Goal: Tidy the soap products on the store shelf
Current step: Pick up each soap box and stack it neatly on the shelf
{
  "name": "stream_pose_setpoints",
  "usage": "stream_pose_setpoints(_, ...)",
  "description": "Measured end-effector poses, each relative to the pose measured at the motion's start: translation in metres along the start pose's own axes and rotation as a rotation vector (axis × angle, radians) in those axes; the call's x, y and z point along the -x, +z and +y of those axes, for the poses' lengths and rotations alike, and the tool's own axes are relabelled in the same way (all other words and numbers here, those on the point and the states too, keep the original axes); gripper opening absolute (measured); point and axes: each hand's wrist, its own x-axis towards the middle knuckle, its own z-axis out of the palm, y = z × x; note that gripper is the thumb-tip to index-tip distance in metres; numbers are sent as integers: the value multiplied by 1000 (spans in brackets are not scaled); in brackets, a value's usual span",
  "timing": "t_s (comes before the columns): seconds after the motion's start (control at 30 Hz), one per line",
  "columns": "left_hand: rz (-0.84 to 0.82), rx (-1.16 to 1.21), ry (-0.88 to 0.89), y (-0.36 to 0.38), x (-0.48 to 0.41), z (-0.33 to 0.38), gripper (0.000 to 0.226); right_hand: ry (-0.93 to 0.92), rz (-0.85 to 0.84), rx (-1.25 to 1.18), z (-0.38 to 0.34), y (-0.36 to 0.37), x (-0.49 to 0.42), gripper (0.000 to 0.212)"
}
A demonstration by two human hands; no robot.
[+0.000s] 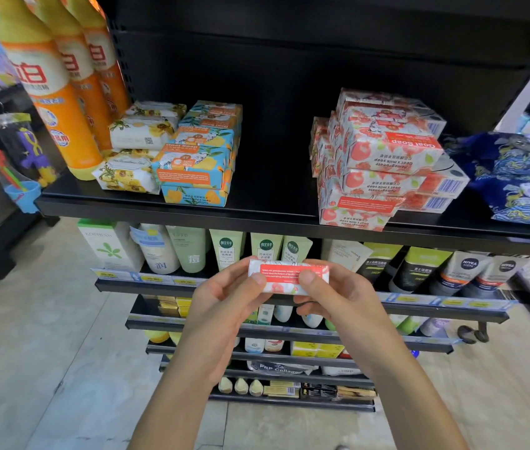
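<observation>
Both hands hold one red-and-white pomegranate soap box (288, 276) in front of the lower shelves. My left hand (224, 303) grips its left end and my right hand (331, 300) grips its right end, thumbs on top. On the black top shelf (172, 207), a loose pile of matching pomegranate soap boxes (380, 157) sits at the right. A stack of blue-and-orange soap boxes (201, 157) stands at the left, with white-and-yellow floral soap packs (137, 147) beside it.
Tall orange detergent bottles (59, 92) stand at the shelf's left end. Blue patterned packs (523, 177) lie at the far right. A bare stretch of the top shelf lies between the two soap groups. Lower shelves hold tubes and bottles (192, 248).
</observation>
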Motion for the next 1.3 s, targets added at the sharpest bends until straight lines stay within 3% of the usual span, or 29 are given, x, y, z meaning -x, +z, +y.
stream_pose_setpoints(0.33, -42, -59, -6, -5, -2, 1, 65, -82, -5, -63, 1, -1, 3, 57)
stream_pose_setpoints(0.53, 40, 9, -27, -6, -5, 0, 50, -180, 1, 16, 2, -6, 2, 59)
stream_pose_setpoints(0.7, 2, -45, -13, -7, -6, -1, 43, -234, -38, 47, 4, -4, -2, 62)
stream_pose_setpoints(0.87, 21, -42, 39, -9, -9, 1, 42, -298, -33, 284, 0, 1, -4, 70)
stream_pose_setpoints(1.07, 1, -76, 117, -9, -12, 12, 36, -578, 97, 828, -5, 11, -19, 90)
stream_pose_setpoints(1.17, -18, -124, 165, -11, -16, 18, 39, -685, 127, 930, -9, 19, -28, 84)
stream_pose_setpoints(1.3, 7, -296, 225, -15, -26, 33, 32, -690, 154, 965, -19, 26, -37, 78)
